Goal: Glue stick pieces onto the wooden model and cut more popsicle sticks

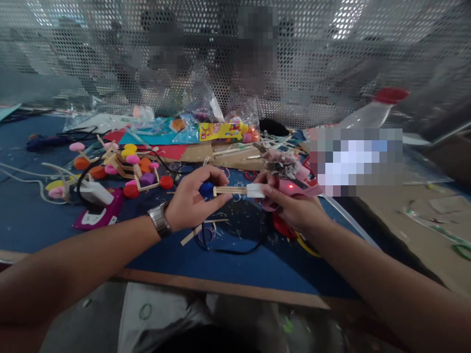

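Both hands meet over the middle of the blue table around a short bundle of wooden sticks [235, 190]. My left hand [195, 198], with a metal watch [159, 219] on its wrist, is closed round the left end of the bundle, thumb below. My right hand [290, 203] pinches a white piece [254, 190] at the bundle's right end; whether it is part of the bundle I cannot tell. Just behind my right hand is a pink tool with a lit red light [303, 188], partly hidden. A dark blue round piece [206, 189] shows beside my left fingers.
On the left stand stick frames with coloured round pieces [132, 171] and a purple box with a white plug [101, 206]. Loose sticks [191, 234] and a black cable [235, 252] lie in front. A yellow packet [221, 131] lies behind, near a mesh screen [206, 54].
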### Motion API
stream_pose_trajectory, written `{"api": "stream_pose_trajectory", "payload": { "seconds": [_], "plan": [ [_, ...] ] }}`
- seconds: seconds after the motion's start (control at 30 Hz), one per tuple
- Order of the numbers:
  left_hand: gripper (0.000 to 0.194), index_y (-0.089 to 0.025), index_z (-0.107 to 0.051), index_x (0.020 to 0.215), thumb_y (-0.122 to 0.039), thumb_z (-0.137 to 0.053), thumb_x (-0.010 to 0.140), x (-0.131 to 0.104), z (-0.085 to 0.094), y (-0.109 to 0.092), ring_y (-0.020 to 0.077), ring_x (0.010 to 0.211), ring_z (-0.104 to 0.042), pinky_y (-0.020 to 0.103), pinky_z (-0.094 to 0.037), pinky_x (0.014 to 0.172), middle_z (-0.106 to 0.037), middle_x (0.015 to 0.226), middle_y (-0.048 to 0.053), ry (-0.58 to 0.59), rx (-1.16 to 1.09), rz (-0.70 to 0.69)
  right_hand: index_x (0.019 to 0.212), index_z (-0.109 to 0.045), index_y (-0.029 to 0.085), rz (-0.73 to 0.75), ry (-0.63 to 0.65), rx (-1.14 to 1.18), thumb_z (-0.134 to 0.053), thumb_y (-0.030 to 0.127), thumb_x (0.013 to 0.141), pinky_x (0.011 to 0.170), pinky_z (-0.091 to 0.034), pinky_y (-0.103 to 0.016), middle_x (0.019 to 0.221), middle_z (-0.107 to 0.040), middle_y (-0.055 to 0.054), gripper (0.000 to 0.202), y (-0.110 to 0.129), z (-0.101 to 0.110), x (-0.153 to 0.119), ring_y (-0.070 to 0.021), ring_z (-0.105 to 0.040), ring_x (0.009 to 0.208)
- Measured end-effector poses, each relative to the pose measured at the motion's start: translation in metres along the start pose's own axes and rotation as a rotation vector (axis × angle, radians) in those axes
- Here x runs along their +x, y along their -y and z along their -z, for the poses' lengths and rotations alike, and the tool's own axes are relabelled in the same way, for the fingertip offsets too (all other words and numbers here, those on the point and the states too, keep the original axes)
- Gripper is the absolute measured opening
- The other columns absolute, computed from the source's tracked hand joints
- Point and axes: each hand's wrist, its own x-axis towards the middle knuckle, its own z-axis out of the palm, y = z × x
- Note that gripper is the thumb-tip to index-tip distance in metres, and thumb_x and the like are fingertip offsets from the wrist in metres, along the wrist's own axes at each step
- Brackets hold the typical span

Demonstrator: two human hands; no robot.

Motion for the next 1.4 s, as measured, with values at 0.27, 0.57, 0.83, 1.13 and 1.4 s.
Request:
{"api": "stream_pose_trajectory", "payload": {
  "seconds": [0.27,0.57,0.83,1.13,1.4],
  "plan": [
    [0.015,-0.019,-0.063,0.093,-0.021,-0.075,0.083,-0.0010,-0.0026,0.0007,0.0152,0.083,-0.064,0.031,-0.056,0.079,-0.068,0.091,0.004,-0.012,-0.032,0.027,0.072,-0.057,0.026,-0.023,0.014,0.038,-0.081,0.059,0.076,0.070,-0.052,-0.036,0.098,-0.064,-0.002,0.041,-0.0009,-0.0006,-0.0033,-0.0186,-0.061,0.079],
    [0.016,-0.018,-0.063,0.093,-0.020,-0.075,0.083,-0.0015,-0.0028,0.0017,0.0153,0.084,-0.064,0.030,-0.055,0.080,-0.069,0.092,0.004,-0.015,-0.022,0.029,0.074,-0.062,0.026,-0.029,-0.044,0.119,-0.083,0.055,0.076,0.063,-0.052,-0.035,0.102,-0.064,-0.003,0.037,-0.0013,-0.0002,-0.0040,-0.0179,-0.059,0.076],
    [0.016,-0.017,-0.063,0.093,-0.020,-0.075,0.084,-0.0004,-0.0020,0.0028,0.0141,0.084,-0.063,0.028,-0.055,0.080,-0.067,0.091,0.003,-0.034,-0.038,0.020,0.088,-0.071,0.027,-0.034,-0.099,0.169,-0.082,0.051,0.079,0.060,-0.049,-0.030,0.091,-0.062,0.000,0.027,-0.0023,-0.0013,-0.0033,-0.0147,-0.058,0.074],
    [0.015,-0.018,-0.063,0.092,-0.020,-0.075,0.082,0.0008,-0.0024,0.0007,0.0139,0.080,-0.063,0.028,-0.055,0.076,-0.067,0.088,0.002,-0.074,-0.015,0.037,0.079,-0.069,0.028,-0.025,-0.157,0.170,-0.085,0.059,0.071,0.057,-0.051,-0.033,0.078,-0.060,0.001,0.036,0.0015,-0.0067,0.0014,-0.0158,-0.057,0.066],
    [0.020,-0.020,-0.062,0.089,-0.023,-0.078,0.079,0.0018,0.0004,0.0048,0.0135,0.073,-0.061,0.028,-0.051,0.068,-0.067,0.083,0.000,-0.018,0.098,0.119,0.079,-0.066,0.028,-0.034,-0.281,0.132,-0.083,0.057,0.072,0.058,-0.047,-0.034,0.075,-0.062,0.001,0.035,-0.0004,-0.0036,0.0051,-0.0173,-0.057,0.067]
  ]
}}
